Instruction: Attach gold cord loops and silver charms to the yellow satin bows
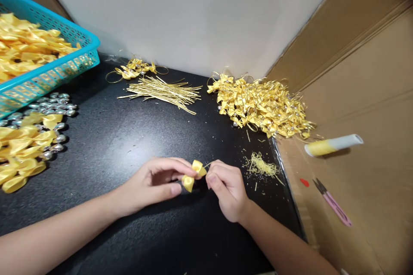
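The left hand [155, 187] pinches a yellow bow [198, 166] — the right hand [228, 187], just beside, grips thin cord [208, 164]; likely tying, needing a steady pull.

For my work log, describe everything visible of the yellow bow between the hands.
The bow looks like yellow satin ribbon, shiny, with two puffed lobes. It slants above the black table in the grip of the left hand. A thin strand beside it reaches the right hand; whether strand and bow join is unclear.

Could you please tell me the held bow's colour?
Yellow; the bow shows best in the head view.
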A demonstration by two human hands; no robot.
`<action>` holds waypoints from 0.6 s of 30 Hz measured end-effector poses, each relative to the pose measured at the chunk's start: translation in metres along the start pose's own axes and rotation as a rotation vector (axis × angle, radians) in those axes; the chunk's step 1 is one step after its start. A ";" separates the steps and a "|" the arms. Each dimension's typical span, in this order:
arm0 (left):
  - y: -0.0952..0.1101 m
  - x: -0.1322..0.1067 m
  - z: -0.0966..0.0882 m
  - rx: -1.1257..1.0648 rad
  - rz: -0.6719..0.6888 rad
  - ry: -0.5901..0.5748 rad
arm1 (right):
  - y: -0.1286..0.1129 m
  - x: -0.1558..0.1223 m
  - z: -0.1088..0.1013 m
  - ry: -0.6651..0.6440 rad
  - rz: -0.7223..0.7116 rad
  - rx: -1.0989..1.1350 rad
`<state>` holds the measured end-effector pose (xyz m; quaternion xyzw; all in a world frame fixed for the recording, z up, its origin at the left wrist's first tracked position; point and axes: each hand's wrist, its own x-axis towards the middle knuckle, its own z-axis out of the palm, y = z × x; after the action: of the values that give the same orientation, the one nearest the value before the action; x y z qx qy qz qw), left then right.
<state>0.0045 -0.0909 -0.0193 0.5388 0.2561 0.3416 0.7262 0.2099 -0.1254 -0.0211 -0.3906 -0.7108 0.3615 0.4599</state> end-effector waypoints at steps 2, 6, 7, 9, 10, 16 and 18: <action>0.000 0.001 0.000 0.014 -0.007 0.104 | 0.000 0.000 0.000 0.000 0.002 -0.006; -0.002 0.004 0.002 -0.120 -0.152 0.258 | 0.001 0.001 0.000 -0.058 -0.031 -0.039; -0.003 0.005 0.003 -0.167 -0.176 0.266 | 0.002 0.001 0.000 -0.076 -0.040 -0.051; -0.004 0.005 0.004 -0.242 -0.201 0.269 | 0.003 0.001 0.000 -0.110 -0.055 -0.071; -0.004 0.005 0.004 -0.271 -0.208 0.263 | 0.003 0.001 0.000 -0.126 -0.060 -0.080; -0.006 0.003 0.003 -0.440 -0.232 0.185 | 0.002 0.002 0.001 -0.221 -0.053 -0.173; -0.005 0.003 0.003 -0.474 -0.243 0.160 | 0.002 0.003 0.001 -0.229 -0.057 -0.199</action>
<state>0.0095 -0.0917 -0.0234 0.2907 0.2883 0.3436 0.8452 0.2087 -0.1225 -0.0218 -0.3704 -0.8016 0.3182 0.3450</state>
